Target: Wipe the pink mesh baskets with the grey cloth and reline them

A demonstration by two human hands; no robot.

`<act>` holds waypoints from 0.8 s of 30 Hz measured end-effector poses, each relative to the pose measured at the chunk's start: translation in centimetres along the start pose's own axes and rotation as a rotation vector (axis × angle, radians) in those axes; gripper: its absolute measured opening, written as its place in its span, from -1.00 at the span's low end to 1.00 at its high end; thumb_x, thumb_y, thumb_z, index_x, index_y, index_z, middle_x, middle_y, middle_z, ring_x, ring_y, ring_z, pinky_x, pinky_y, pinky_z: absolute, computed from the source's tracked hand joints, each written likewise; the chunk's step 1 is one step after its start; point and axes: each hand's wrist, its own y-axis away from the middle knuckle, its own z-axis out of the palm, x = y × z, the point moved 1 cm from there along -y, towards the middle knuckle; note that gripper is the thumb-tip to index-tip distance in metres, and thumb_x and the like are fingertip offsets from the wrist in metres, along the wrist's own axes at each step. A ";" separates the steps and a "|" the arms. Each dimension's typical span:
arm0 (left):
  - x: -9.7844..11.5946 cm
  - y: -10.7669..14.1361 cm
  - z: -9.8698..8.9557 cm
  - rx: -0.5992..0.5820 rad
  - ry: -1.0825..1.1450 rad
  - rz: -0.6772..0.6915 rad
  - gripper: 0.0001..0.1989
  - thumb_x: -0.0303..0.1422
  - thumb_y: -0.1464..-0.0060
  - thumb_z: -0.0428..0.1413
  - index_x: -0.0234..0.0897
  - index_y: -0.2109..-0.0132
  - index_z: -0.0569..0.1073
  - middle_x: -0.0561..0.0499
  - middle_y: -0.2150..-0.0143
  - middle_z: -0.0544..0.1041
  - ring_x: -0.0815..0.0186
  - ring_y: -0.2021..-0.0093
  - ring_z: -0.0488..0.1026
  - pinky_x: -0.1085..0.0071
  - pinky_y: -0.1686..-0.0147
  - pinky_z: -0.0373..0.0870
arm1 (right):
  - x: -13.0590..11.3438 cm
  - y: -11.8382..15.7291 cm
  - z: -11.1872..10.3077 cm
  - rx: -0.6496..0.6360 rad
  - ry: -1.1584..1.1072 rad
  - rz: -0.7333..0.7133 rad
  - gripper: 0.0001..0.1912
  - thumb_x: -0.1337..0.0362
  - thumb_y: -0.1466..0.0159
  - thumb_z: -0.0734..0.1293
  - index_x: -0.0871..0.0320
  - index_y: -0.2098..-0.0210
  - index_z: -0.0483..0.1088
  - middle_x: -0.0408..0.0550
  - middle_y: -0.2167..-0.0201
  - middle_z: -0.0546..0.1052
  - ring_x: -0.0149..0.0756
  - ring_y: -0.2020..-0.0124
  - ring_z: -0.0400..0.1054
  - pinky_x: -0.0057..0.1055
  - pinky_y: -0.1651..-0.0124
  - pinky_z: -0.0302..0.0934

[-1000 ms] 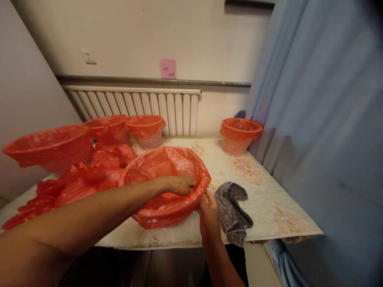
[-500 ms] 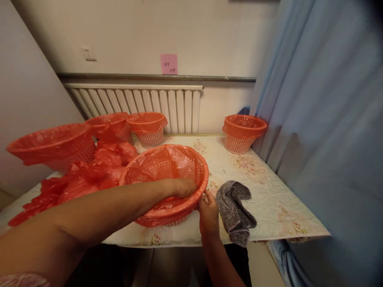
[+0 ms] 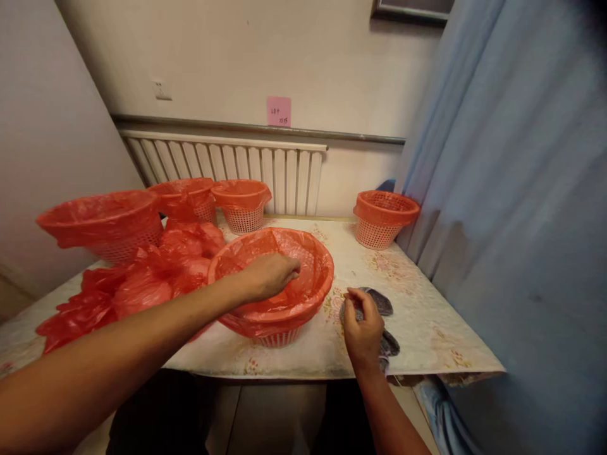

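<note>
A red plastic basket (image 3: 279, 338) stands in front of me, lined with a red plastic bag (image 3: 310, 265) folded over its rim. My left hand (image 3: 272, 276) hovers over the basket's opening, fingers curled together, with nothing visible in them. Off the basket's right side is my right hand (image 3: 364, 325), apart from the rim; its fingers are bent, thumb and forefinger slightly parted, and it holds nothing. Below and behind that hand lies a dark grey cloth (image 3: 379, 302), partly covered by it. A heap of crumpled red plastic bags (image 3: 142, 294) lies left of the basket.
Lined red baskets stand at the back left (image 3: 107, 215), beside it (image 3: 206, 208) and near the radiator (image 3: 244, 218); another basket (image 3: 379, 227) is at the back right. A floral cloth covers the table (image 3: 427, 328). A blue curtain (image 3: 488, 189) hangs along the right.
My left hand has risen from inside the lined basket. My right hand has let go of the rim and moved right, over the grey cloth. The view has shifted slightly.
</note>
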 end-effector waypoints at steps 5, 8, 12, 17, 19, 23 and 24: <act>3.4 5.8 0.7 0.005 -0.185 -0.043 -0.69 -0.13 -0.21 -0.05 -0.29 0.27 0.40 -0.05 0.32 0.50 0.22 0.31 0.43 0.36 0.35 0.30 | -4.0 -0.1 -0.2 -0.313 0.162 -0.570 -0.72 0.38 -0.25 0.24 0.11 0.04 0.34 0.04 0.09 0.45 -0.17 0.03 0.28 -0.09 -0.04 0.18; 4.0 7.8 1.9 -0.022 -0.231 -0.019 -0.79 -0.25 -0.22 -0.02 -0.30 0.25 0.37 -0.03 0.33 0.49 0.23 0.32 0.43 0.36 0.34 0.31 | -5.1 -0.4 0.6 -0.482 0.245 -0.702 -0.69 0.30 -0.26 0.26 0.12 0.00 0.32 0.07 0.05 0.42 -0.12 -0.02 0.23 -0.03 -0.09 0.13; 3.3 8.9 3.3 -0.008 -0.312 0.006 -0.84 -0.47 -0.23 -0.11 -0.33 0.23 0.36 -0.03 0.35 0.48 0.24 0.35 0.41 0.35 0.35 0.29 | -6.0 -0.9 1.7 -0.629 0.342 -0.765 -0.79 0.25 -0.30 0.22 0.15 0.10 0.36 0.02 0.23 0.43 -0.17 0.11 0.24 -0.07 -0.08 0.10; -0.3 10.8 2.7 0.057 -0.382 0.134 -0.80 -0.54 -0.21 -0.15 -0.28 0.24 0.35 0.00 0.32 0.44 0.26 0.30 0.36 0.29 0.19 0.29 | -7.5 -0.1 2.5 -0.720 0.425 -0.770 -0.79 0.19 -0.33 0.19 0.16 0.19 0.37 0.00 0.32 0.40 -0.21 0.24 0.20 -0.25 0.14 0.11; -2.8 11.8 1.8 0.075 -0.379 0.186 -0.78 -0.54 -0.22 -0.16 -0.27 0.27 0.36 0.04 0.34 0.43 0.29 0.27 0.35 0.22 0.01 0.22 | -8.1 0.3 2.9 -0.749 0.433 -0.795 -0.78 0.19 -0.34 0.18 0.17 0.14 0.36 -0.01 0.32 0.40 -0.23 0.25 0.19 -0.29 0.17 0.08; -7.7 13.9 -0.1 0.092 -0.338 0.137 -0.73 -0.52 -0.23 -0.18 -0.24 0.17 0.40 0.01 0.20 0.48 0.27 0.13 0.38 0.12 -0.09 0.13 | -8.6 0.2 3.9 -0.770 0.451 -0.850 -0.79 0.24 -0.35 0.16 0.17 0.12 0.35 -0.01 0.33 0.41 -0.24 0.25 0.19 -0.32 0.18 0.05; -8.3 14.4 -0.3 0.126 -0.326 0.106 -0.69 -0.55 -0.22 -0.19 -0.22 0.08 0.39 -0.02 0.10 0.48 0.24 0.03 0.36 0.08 -0.11 0.11 | -8.6 0.2 4.2 -0.769 0.463 -0.857 -0.80 0.25 -0.35 0.16 0.17 0.14 0.36 -0.02 0.35 0.41 -0.24 0.27 0.19 -0.32 0.19 0.04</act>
